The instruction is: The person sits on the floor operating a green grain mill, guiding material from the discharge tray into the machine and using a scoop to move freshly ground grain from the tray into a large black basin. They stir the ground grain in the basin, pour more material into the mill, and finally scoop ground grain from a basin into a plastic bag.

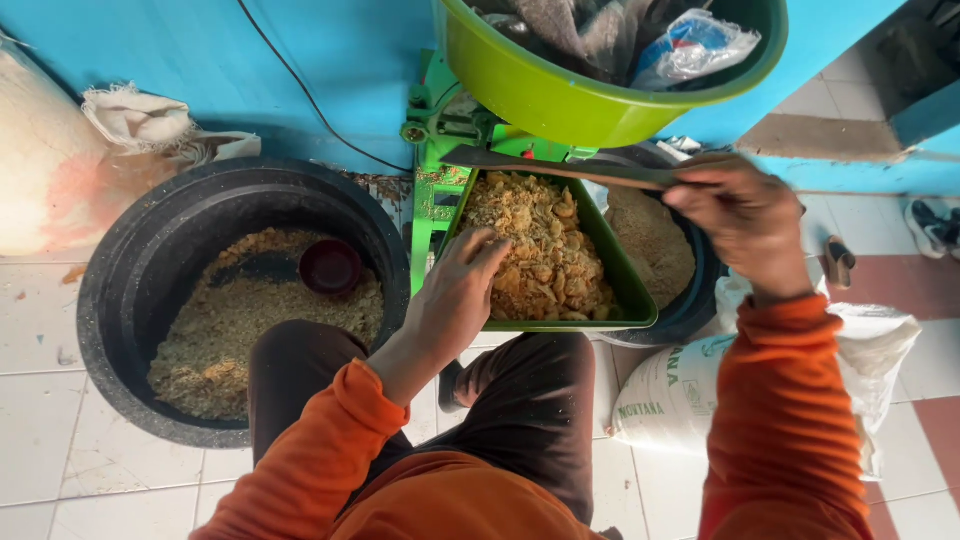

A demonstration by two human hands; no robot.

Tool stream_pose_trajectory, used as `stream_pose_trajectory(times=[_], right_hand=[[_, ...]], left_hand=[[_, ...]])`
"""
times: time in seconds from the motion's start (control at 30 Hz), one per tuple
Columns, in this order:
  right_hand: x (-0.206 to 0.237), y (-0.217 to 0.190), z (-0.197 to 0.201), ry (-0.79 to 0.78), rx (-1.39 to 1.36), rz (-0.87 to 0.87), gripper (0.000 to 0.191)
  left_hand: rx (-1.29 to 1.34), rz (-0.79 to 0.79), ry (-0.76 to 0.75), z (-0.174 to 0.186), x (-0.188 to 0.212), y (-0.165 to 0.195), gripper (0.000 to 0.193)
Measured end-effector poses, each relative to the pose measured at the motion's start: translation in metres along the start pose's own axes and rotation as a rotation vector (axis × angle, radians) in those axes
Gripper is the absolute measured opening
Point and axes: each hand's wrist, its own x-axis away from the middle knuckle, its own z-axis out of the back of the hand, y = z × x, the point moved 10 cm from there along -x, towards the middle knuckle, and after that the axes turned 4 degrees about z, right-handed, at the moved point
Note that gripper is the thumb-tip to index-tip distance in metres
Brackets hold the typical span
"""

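Feed: dry flakes (540, 250), light, crumbly; scoop loosely.
Left hand (455, 295): fingers spread, pressing flakes.
Right hand (745, 215): clenched around dark stick (560, 168).

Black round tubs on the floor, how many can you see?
2: a big black round tub left of the green machine, and another black tub right, mostly hidden behind the green tray.

Your left hand (462, 290) rests in the crumbs (540, 250) in the green tray (628, 285). Your right hand (745, 215) grips a long stick (560, 168) at the far end.

The right hand (745, 215) is motion-blurred; the green basin (560, 95) is cut off above.
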Motion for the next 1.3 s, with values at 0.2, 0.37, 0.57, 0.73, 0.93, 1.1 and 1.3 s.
stream_pose_trajectory(times=[0.2, 0.37, 0.57, 0.73, 0.93, 1.1, 1.3], right_hand=[[0.044, -0.014, 0.052, 0.439, -0.299, -0.130, 0.026], [0.035, -0.059, 0.040, 0.418, 0.031, -0.055, 0.029], [0.009, -0.086, -0.005, 0.324, 0.035, -0.094, 0.032], [0.005, -0.109, -0.026, 0.184, 0.415, 0.012, 0.030], [0.012, -0.114, -0.024, 0.268, 0.403, -0.024, 0.030], [0.001, -0.122, -0.031, 0.306, 0.393, 0.031, 0.028], [0.005, -0.109, -0.030, 0.300, 0.299, -0.010, 0.026]], left_hand=[[-0.057, -0.107, -0.080, -0.008, -0.004, 0.009, 0.044], [-0.032, -0.137, -0.015, -0.001, -0.001, 0.010, 0.043], [-0.034, -0.126, -0.005, -0.002, 0.002, 0.010, 0.033], [-0.034, -0.099, -0.021, -0.004, 0.002, 0.007, 0.027], [-0.070, -0.127, -0.007, -0.005, 0.002, 0.008, 0.025], [-0.068, -0.118, 0.000, -0.004, 0.003, 0.007, 0.023], [-0.064, -0.115, 0.003, -0.001, 0.003, 0.007, 0.022]])
